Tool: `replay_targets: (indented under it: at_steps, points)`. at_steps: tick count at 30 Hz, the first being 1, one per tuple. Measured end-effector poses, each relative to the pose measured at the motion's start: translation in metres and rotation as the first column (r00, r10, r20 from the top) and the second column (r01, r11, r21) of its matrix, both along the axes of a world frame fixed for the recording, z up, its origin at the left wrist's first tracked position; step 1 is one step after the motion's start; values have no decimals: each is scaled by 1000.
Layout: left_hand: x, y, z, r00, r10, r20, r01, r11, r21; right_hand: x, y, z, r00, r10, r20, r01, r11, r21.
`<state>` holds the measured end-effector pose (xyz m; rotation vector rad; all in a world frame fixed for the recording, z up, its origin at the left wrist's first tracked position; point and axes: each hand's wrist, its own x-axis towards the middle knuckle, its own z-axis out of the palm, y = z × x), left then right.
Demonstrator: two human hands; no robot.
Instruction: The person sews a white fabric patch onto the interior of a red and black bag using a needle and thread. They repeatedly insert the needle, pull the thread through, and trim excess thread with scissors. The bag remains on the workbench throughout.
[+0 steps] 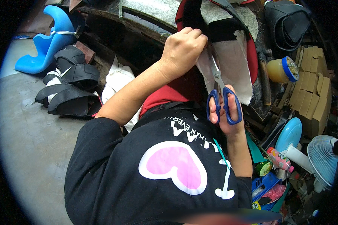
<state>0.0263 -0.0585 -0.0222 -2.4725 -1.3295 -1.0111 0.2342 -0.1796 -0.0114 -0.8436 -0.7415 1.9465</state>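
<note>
Right hand (231,112) fingers grasp blue-handled scissors (217,76), blades pointing up over the whitish lining (233,67) of a red-edged black piece (253,62); left hand (184,49) fingers clench the lining's upper left edge.

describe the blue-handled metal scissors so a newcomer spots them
Find the black T-shirt with a pink heart print. Up and right of the heart, the person's right hand holds the blue-handled metal scissors, blades pointing up. Dark blue finger loops and shiny blades set them apart from the ragged-edged off-white sheet behind.
</note>
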Motion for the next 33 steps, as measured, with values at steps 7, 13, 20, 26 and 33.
replay_targets:
  at_steps: [7, 13, 20, 26, 33]
  points:
    - [0, 0, 2, 1000, -30, 6, 30, 999, 18, -7, -6, 3, 991, -104, 89, 114, 986, -118]
    - [-14, -6, 5, 976, -100, 191, 128, 982, -139, -4, -9, 0, 991, -107, 86, 113, 991, -69]
    - [-34, 2, 9, 978, -133, 163, 178, 935, -308, 16, -13, -2, 999, -49, 14, 50, 998, -37]
    - [-16, 4, 7, 986, -167, 26, 169, 983, -75, 16, -6, -6, 1000, -17, 0, 17, 999, -37]
    - [-18, 6, 6, 980, -65, 189, 98, 981, -169, 14, 0, -2, 999, -28, 32, 29, 999, -35]
